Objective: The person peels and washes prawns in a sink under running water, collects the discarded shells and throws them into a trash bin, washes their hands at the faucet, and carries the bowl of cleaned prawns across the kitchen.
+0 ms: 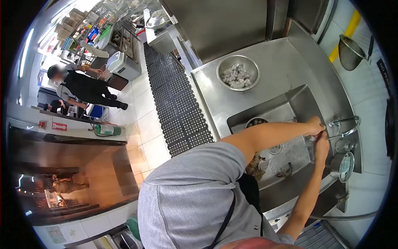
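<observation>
Fingers of left hand point(314, 125) and right hand point(321, 147) are held close together; whether anything is pinched cannot be told. In the sink point(303, 100), a shrimp point(285, 171) is seen at half past seven, axis two-to-eight, nearer the right hand.

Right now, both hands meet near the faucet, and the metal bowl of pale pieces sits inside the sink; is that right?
No: the head view shows the metal bowl of pale pieces on the counter beside the sink, not inside it. The left hand and right hand meet near the faucet.
</observation>
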Motion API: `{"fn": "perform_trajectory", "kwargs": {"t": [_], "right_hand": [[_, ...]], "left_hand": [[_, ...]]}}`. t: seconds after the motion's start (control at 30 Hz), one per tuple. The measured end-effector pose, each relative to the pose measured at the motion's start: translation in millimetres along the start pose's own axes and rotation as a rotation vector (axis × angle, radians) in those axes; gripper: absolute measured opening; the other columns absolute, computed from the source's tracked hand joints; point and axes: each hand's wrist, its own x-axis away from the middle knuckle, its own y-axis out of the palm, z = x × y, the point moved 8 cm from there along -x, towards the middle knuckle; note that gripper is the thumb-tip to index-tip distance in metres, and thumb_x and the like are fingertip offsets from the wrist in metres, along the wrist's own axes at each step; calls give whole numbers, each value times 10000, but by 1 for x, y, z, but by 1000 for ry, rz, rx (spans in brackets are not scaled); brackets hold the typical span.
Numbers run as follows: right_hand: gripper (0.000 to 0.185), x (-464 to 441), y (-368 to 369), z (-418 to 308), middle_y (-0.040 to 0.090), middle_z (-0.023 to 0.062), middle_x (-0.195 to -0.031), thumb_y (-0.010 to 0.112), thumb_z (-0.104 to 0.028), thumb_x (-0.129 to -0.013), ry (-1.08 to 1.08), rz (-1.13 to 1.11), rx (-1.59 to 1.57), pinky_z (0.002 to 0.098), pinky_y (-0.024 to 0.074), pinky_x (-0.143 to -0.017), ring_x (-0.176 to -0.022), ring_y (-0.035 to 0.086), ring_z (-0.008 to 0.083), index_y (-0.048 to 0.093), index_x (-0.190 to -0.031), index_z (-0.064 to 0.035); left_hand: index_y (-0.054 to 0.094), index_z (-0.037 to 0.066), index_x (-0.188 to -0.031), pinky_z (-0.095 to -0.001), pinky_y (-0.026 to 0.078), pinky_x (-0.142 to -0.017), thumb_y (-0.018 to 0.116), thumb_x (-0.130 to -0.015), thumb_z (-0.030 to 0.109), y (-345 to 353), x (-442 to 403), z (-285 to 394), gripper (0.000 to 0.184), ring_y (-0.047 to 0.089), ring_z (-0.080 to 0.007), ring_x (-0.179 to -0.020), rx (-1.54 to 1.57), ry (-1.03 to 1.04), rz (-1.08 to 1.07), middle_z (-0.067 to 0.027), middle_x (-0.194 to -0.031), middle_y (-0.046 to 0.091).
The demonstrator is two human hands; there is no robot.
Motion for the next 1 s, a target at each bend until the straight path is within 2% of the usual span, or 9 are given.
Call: {"fn": "perform_trajectory", "kwargs": {"t": [0.17, 0.33, 0.6, 0.7, 0.77, 0.8, 0.83, 0.9, 1.0], "right_hand": [[179, 0, -9, -14, 627, 263, -849, 452, -159, -912, -121, 59, -258, 545, 444, -676, -800, 601, 461, 450, -1009, -10], [171, -4, 0, -6, 631, 257, -849, 446, -144, -906, -39, 57, -50, 540, 437, -671, -797, 599, 458, 450, -1009, -8], [174, -9, -4, 4, 628, 247, -827, 429, -135, -922, 54, 70, -225, 482, 448, -653, -727, 596, 426, 515, -922, 16], [170, -22, 21, 47, 625, 211, -807, 467, -129, -924, 99, 158, -488, 424, 449, -626, -673, 593, 340, 538, -920, 25], [139, -30, 35, 60, 599, 118, -702, 466, -86, -936, -141, 315, -427, 372, 437, -500, -529, 562, 235, 526, -994, 25], [157, -29, 51, 76, 559, 46, -674, 449, -105, -961, 16, 133, -588, 292, 413, -442, -498, 500, 112, 541, -1022, 6], [157, -22, 42, 67, 559, 46, -674, 449, -105, -961, 21, 132, -580, 292, 413, -442, -498, 500, 112, 541, -1022, 6], [162, -8, 53, 57, 546, 36, -661, 437, -113, -970, 299, -11, -1249, 229, 381, -407, -468, 468, 73, 546, -1031, -11], [156, -5, 53, 62, 556, 57, -658, 473, -120, -948, 356, -43, -1132, 286, 415, -452, -515, 517, 111, 555, -996, 3]], "left_hand": [[632, -87, -783, -370, 506, -537, 553, -909, 158, 3, -2, -9, 287, 631, -209, -524, 94, 2, 41, -155, -660, 637], [659, -58, -818, -442, 498, -776, 557, -848, 190, 4, -2, 2, 270, 636, -399, -899, -198, 113, 116, -274, -886, 644], [652, -49, -878, -417, 498, -729, 581, -862, 236, 6, -4, -1, 294, 650, -340, -813, -74, 141, -1, -226, -861, 659], [613, -33, -997, -386, 496, -680, 621, -863, 252, 21, -2, -18, 315, 645, -293, -760, 16, 196, -89, -181, -887, 657], [582, -22, -1076, -370, 494, -647, 644, -864, 252, 20, -2, -19, 352, 640, -266, -734, 12, 244, -88, -155, -900, 651], [543, -9, -1121, -359, 488, -619, 655, -863, 232, 19, 0, -28, 371, 631, -247, -735, 200, 117, -157, -137, -897, 634], [504, 4, -1167, -348, 481, -592, 666, -863, 212, 22, 0, -37, 403, 622, -228, -735, 386, -10, -226, -120, -895, 617], [472, 17, -1170, -322, 459, -545, 667, -872, 205, 29, -6, -42, 402, 596, -187, -747, 517, -12, -311, -91, -873, 580], [496, 19, -1131, -360, 471, -587, 689, -829, 159, 20, 4, -36, 385, 598, -229, -771, 321, 2, -180, -120, -911, 585]]}}
